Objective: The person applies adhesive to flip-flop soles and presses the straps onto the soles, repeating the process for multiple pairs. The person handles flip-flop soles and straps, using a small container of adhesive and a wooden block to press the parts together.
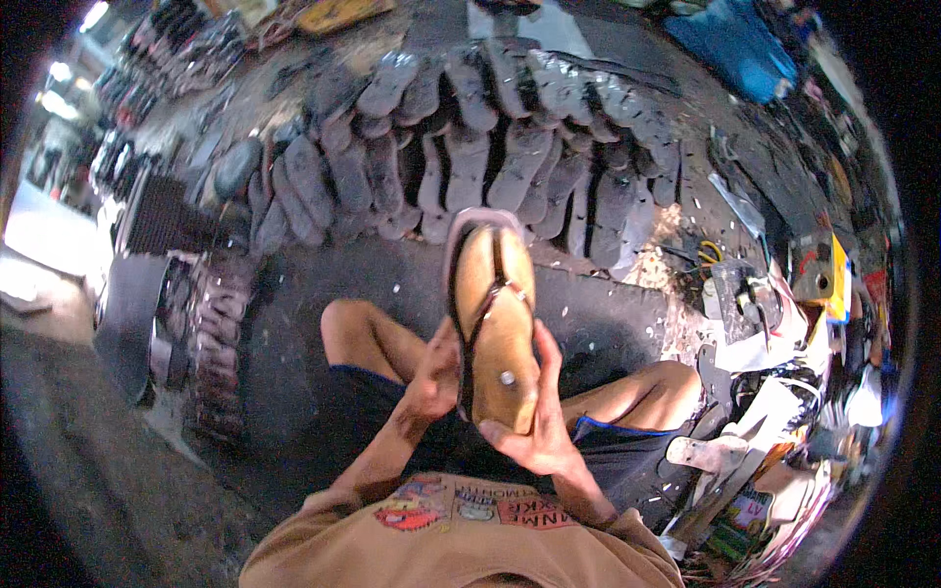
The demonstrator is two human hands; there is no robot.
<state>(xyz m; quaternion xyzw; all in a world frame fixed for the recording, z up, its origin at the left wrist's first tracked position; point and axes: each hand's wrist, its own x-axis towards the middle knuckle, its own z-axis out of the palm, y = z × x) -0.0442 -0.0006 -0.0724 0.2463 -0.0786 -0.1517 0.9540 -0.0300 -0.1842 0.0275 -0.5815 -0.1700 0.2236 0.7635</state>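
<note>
Between my hands, in front of my chest, is a flip-flop (453, 286) with a dark sole and dark thong straps. A yellowish-brown foot form (507, 345) sits in it under the straps, toe end pointing away from me. A small round light spot shows near the form's heel. My left hand (437, 380) is closed on the flip-flop's left side, its fingers partly hidden behind the sole. My right hand (537, 436) grips the heel end of the foot form, thumb on top and fingers along the right side.
Rows of overlapping dark soles (469, 167) lie ahead on the floor. A stack of brown glossy pieces (219, 343) stands at left beside dark sheets (132, 318). Right of my knee are papers, scraps and a yellow box (839, 279). A blue sheet (733, 47) lies at far right.
</note>
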